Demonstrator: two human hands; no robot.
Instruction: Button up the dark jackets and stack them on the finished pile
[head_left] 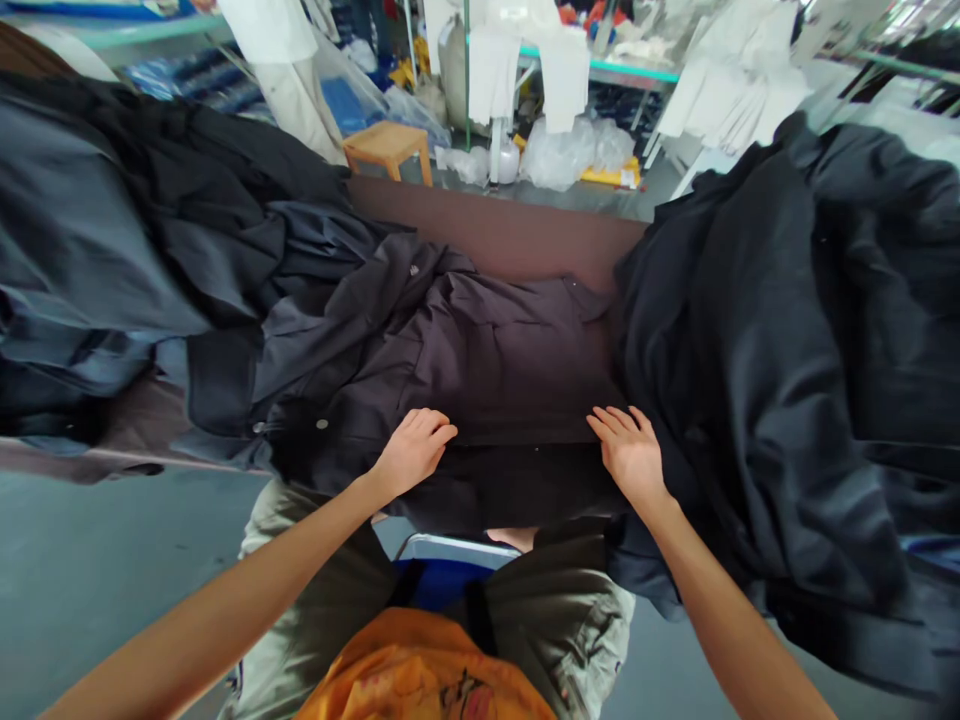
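Observation:
A dark garment (517, 370) lies spread over the brown table (495, 225) in front of me, its lower edge hanging toward my lap. My left hand (416, 447) rests on the cloth left of the middle, fingers together and slightly curled at a long seam or fold; whether they pinch it is too small to tell. On the same line farther right, my right hand (630, 452) lies on the cloth with its fingers apart, near the dark pile. A metal snap (322, 424) shows on the garment left of my left hand.
Heaps of dark clothing stand on the left (112, 210) and the right (757, 330). Beyond the table are a wooden stool (390, 143), a person in light clothing (281, 60), and a green-edged table (615, 70) with white cloth and plastic bags beneath.

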